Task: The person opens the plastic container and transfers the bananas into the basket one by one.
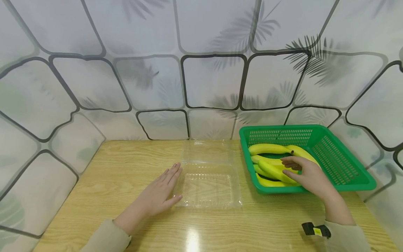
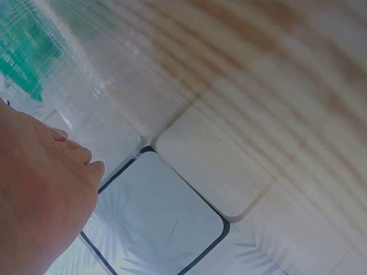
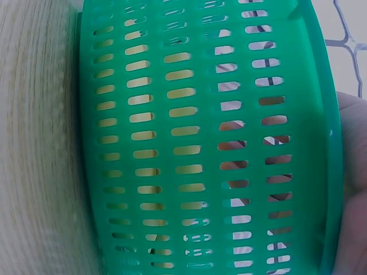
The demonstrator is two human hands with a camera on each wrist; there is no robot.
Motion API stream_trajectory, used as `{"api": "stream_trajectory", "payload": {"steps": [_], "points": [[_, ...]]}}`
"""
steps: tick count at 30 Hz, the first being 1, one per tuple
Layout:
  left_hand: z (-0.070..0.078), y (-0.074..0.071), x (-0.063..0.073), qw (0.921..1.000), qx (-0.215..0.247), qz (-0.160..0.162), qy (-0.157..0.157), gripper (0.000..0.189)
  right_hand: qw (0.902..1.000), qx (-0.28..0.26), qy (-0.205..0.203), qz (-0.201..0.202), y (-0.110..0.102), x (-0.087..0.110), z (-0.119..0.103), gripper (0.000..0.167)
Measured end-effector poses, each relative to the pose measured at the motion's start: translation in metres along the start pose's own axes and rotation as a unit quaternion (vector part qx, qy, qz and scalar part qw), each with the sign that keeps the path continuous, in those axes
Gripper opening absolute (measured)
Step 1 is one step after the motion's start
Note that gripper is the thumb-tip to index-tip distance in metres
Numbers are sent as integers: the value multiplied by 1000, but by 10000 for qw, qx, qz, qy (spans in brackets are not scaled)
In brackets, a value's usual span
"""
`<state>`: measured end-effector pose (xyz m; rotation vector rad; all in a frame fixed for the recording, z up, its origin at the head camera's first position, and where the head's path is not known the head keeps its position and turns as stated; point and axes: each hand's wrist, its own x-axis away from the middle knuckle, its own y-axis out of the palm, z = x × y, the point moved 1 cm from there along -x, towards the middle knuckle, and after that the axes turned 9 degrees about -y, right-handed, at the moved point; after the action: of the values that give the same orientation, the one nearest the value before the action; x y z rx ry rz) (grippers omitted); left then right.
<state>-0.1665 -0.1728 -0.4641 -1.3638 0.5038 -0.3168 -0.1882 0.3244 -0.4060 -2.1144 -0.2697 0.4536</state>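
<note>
A clear plastic clamshell box lies with its lid folded back on the wooden table. My left hand is at the box's left edge, fingers straight and thumb spread. Over the green basket is my right hand, its fingers loosely bent above the bananas with a gap between thumb and fingers. Several yellow bananas lie in the basket's left half. In the right wrist view the slotted basket wall covers most of the frame, with part of the right hand past the rim.
The wooden table meets a wall covering with a stone-and-leaf pattern at the back and sides. The basket stands at the table's right, near that wall. A black strap with a yellow tag is at the right sleeve.
</note>
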Motion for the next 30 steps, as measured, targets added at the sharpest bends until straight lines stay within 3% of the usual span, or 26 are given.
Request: {"api": "stream_trajectory", "payload": {"steps": [30], "points": [[0,-1,-2,9996,-293,1,9,88,9996,189,-168,159,-7,1,-9,33]]}}
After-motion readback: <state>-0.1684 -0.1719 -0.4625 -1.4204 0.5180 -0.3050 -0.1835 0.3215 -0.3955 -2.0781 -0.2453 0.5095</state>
